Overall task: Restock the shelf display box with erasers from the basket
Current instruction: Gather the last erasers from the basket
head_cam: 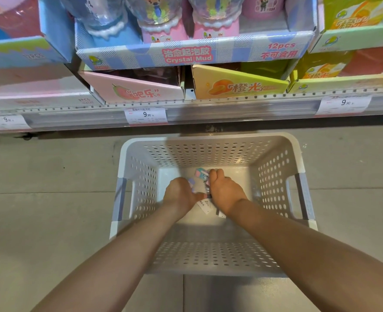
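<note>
A white perforated basket [210,154] stands on the floor below the shelf. Both my hands reach down to its bottom. My left hand [180,194] is curled around a small purple-and-white packet, mostly hidden under the fingers. My right hand [225,191] is closed on pastel pink-and-blue packaged erasers [201,174] that stick out beyond its fingers. A white card-backed packet [205,204] lies flat between my wrists. The display boxes on the shelf are an open pink box [141,91] and an orange box [237,86]; I cannot tell which one takes the erasers.
The bottom shelf edge [186,109] with 9.90 price tags runs across just above the basket. A blue "Crystal Mud" box [192,52] with jars sits above the pink box. Grey floor tiles [51,199] surround the basket on both sides.
</note>
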`<state>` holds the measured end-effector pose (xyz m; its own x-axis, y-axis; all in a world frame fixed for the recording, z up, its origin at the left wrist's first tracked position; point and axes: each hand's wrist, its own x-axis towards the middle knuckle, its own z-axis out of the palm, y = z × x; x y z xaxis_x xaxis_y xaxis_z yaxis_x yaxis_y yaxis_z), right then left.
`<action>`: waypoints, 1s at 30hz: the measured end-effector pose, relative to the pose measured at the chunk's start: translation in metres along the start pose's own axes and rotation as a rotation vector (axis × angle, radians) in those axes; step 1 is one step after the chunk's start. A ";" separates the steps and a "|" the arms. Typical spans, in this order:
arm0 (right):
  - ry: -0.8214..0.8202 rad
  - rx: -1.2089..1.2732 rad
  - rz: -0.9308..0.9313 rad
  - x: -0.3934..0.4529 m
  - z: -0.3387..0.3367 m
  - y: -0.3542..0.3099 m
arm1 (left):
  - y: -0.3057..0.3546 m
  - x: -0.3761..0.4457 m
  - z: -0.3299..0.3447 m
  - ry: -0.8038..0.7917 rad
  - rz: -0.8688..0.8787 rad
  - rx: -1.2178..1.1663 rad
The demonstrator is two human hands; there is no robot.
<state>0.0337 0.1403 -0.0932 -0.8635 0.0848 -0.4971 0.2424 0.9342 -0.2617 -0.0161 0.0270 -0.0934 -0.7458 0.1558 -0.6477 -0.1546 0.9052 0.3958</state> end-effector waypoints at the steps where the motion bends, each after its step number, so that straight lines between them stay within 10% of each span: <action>1: -0.001 0.013 0.002 0.000 0.000 0.000 | 0.002 0.000 0.000 -0.018 -0.017 0.019; 16: -0.043 0.457 0.142 -0.026 -0.045 -0.011 | 0.033 -0.020 -0.052 -0.117 0.079 -0.055; 30: 0.151 0.831 0.185 -0.168 -0.242 -0.078 | 0.116 -0.186 -0.212 -0.077 0.192 -0.208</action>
<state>0.0528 0.1367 0.2112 -0.8135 0.3107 -0.4916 0.5787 0.3494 -0.7369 -0.0327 0.0196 0.2110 -0.7241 0.3532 -0.5924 -0.1510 0.7569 0.6359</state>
